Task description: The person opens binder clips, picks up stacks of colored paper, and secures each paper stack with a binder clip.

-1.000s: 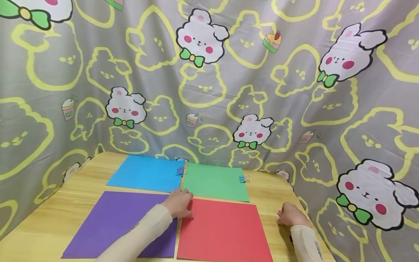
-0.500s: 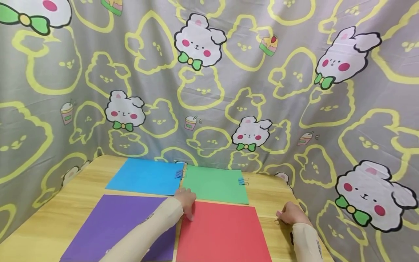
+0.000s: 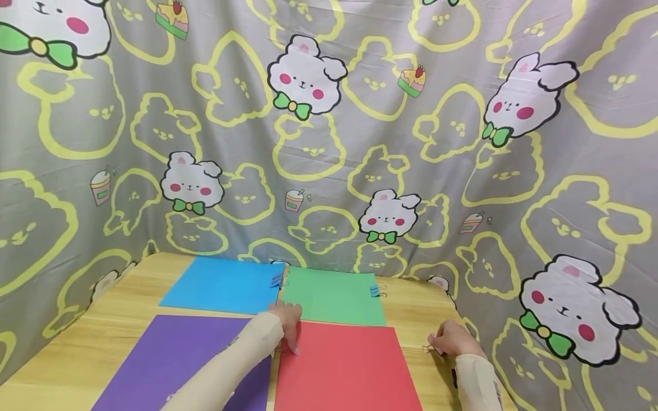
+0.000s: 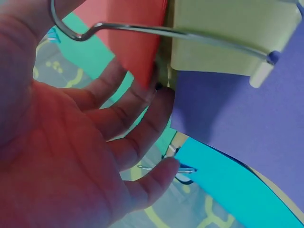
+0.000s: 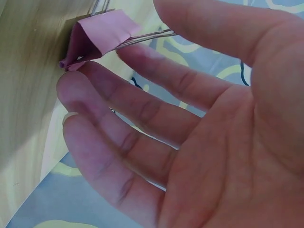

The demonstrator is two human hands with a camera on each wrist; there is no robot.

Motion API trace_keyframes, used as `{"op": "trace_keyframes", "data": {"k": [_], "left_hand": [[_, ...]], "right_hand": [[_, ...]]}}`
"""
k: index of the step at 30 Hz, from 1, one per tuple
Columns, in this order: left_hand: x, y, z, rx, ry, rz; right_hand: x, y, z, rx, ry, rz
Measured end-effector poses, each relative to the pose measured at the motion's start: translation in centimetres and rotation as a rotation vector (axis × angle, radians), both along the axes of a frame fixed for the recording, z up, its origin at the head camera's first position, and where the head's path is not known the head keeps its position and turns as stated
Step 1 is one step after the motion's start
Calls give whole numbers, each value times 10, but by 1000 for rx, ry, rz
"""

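My left hand (image 3: pixel 288 319) is over the gap between the purple sheet (image 3: pixel 175 359) and the red sheet (image 3: pixel 344 365). In the left wrist view a yellow binder clip (image 4: pixel 213 47) sits on the purple sheet's edge, its wire handle running across toward my thumb. The fingers of that hand are spread and gently bent, fingertips right at the clip's side. At the right of the table, my right hand (image 3: pixel 452 338) holds a pink binder clip (image 5: pixel 107 28) by its wires, between thumb and forefinger. Other fingertips reach the clip's body, low over the wood.
Behind lie a blue sheet (image 3: pixel 223 285) and a green sheet (image 3: pixel 329 297), each with a binder clip on its right edge, a dark blue clip (image 3: pixel 276 280) and a light blue clip (image 3: pixel 375 291). A patterned curtain (image 3: pixel 319 142) encloses the wooden table (image 3: pixel 118 302).
The head view has tilted up slightly. My left hand has turned a little, its thumb pointing more toward me. At my right hand, the clip has turned, and a wire loop now sticks out leftward.
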State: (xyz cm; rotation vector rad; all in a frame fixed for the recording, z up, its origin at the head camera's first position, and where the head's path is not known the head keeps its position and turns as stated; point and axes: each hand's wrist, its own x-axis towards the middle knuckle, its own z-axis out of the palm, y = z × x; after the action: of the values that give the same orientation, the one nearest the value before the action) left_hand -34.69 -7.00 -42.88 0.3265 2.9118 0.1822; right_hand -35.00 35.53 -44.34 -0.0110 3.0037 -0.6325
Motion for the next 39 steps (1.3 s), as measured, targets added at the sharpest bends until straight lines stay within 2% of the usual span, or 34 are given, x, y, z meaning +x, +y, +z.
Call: {"op": "trace_keyframes", "data": {"k": [6, 16, 21, 31, 36, 39], "left_hand": [[-3, -3, 0, 41, -8, 0], [-12, -10, -10, 299, 5, -26], [-16, -13, -13, 375, 41, -54], [-20, -14, -16, 470, 41, -50], [-20, -13, -17, 543, 45, -63], [-19, -14, -18, 603, 34, -84]], "right_hand": [[-2, -2, 2, -1, 33, -8], [-4, -2, 0, 22, 111, -35], [-8, 0, -5, 10, 142, -34], [-9, 6, -13, -173, 175, -41], [-11, 9, -18, -295, 124, -88], [-13, 12, -21, -384, 56, -123]]}}
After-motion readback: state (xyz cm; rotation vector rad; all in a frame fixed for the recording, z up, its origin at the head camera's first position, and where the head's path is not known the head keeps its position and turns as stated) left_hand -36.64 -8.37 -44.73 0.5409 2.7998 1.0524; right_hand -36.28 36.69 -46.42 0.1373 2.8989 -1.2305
